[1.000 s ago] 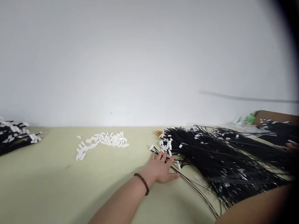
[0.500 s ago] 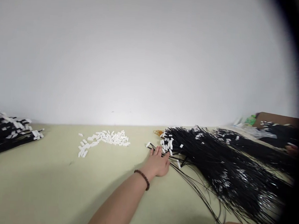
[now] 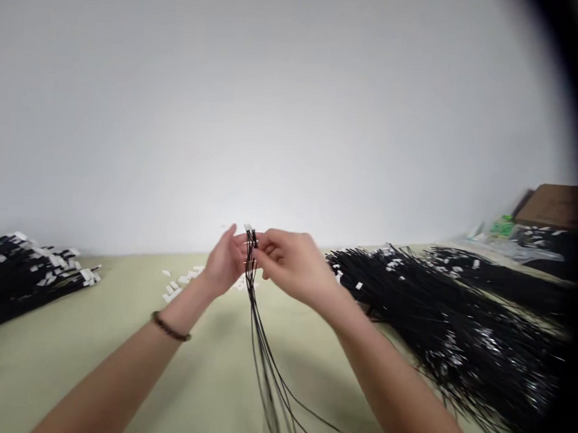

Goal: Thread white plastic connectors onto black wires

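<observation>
My left hand (image 3: 224, 265) and my right hand (image 3: 291, 262) are raised together above the pale green table (image 3: 114, 356). Both pinch the top of a small bunch of thin black wires (image 3: 261, 345), which hangs down toward me. A small white connector (image 3: 248, 228) shows at the wires' upper end between my fingertips. My left wrist wears a dark bead bracelet (image 3: 169, 327). Behind my hands lies a heap of loose white connectors (image 3: 180, 280), partly hidden.
A large pile of black wires (image 3: 449, 318) with some white ends spreads over the table's right side. A stack of black wires with white connectors (image 3: 26, 269) lies at the far left. A brown cardboard box (image 3: 554, 205) and green packet (image 3: 502, 225) stand at the back right. A plain white wall rises behind.
My left hand left the edge of the big pile with a few wires. Both hands have risen and met at the wires' top end. The camera has shifted slightly.
</observation>
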The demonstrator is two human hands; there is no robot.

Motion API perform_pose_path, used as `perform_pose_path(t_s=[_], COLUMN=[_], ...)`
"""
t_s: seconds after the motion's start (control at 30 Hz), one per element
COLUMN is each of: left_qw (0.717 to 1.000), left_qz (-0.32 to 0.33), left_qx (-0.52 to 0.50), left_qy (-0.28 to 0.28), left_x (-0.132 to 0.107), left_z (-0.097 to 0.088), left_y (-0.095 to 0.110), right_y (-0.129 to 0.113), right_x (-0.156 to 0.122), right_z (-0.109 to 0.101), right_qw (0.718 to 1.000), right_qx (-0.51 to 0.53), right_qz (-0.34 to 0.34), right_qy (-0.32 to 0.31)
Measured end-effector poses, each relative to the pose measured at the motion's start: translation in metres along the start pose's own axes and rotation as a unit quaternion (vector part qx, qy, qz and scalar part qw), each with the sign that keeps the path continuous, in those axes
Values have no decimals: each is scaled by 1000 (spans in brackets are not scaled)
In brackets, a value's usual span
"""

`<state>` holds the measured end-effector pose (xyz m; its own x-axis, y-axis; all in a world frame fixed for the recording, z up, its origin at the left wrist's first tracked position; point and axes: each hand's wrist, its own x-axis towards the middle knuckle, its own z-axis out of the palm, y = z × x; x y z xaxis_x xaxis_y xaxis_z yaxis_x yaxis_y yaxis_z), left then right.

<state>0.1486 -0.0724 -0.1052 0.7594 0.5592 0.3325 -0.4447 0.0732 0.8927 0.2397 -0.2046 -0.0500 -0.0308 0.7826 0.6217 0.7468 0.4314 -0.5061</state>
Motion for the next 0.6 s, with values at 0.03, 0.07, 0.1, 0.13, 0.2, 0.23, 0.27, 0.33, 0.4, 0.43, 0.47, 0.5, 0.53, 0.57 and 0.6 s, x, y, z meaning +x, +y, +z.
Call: perform_pose_path(t_s=[0.03,0.07,0.1,0.13,0.2,0.23,0.27,0.33,0.4,0.43,0.47,0.5,0.53,0.57,0.6], left_qw=[1000,999,999,999,997,997,997,998,997,997,996,995,994,993,992], left_qz=[-17,-30,-39,-37,-33,-32,-36,-49,-57,-58,-58,-57,-54,-49,-40], left_qx=[-11,-12,0,24,64,70,65,35,20,25,35,50,67,87,110], left_qy=[-21,-30,-34,-31,-25,-23,-25,-35,-46,-51,-56,-59,-59,-55,-44], left_x=[-12,-23,-32,-39,-45,-45,-45,-42,-42,-42,-43,-43,-44,-44,-44], left_z=[-2,-3,-2,-1,2,4,5,6,6,5,4,3,2,1,0], left_y=[16,27,34,36,34,31,29,29,33,36,38,41,42,43,43], right_y=[8,15,21,25,28,28,28,28,28,29,28,28,27,26,25], right_x=[6,10,13,13,12,11,11,11,12,13,14,14,14,14,14], right_z=[14,27,37,44,50,50,47,39,30,27,24,23,23,24,27], right_qw=[999,996,993,991,990,993,996,999,998,999,998,998,997,996,995], right_qx=[-50,-87,-114,-131,-131,-113,-84,-9,35,43,48,55,65,74,79], right_qz=[-9,-17,-26,-31,-35,-34,-30,-13,10,21,32,41,49,54,55], right_qy=[12,19,24,28,26,15,-3,-46,-43,-26,-10,-3,-9,-20,-26])
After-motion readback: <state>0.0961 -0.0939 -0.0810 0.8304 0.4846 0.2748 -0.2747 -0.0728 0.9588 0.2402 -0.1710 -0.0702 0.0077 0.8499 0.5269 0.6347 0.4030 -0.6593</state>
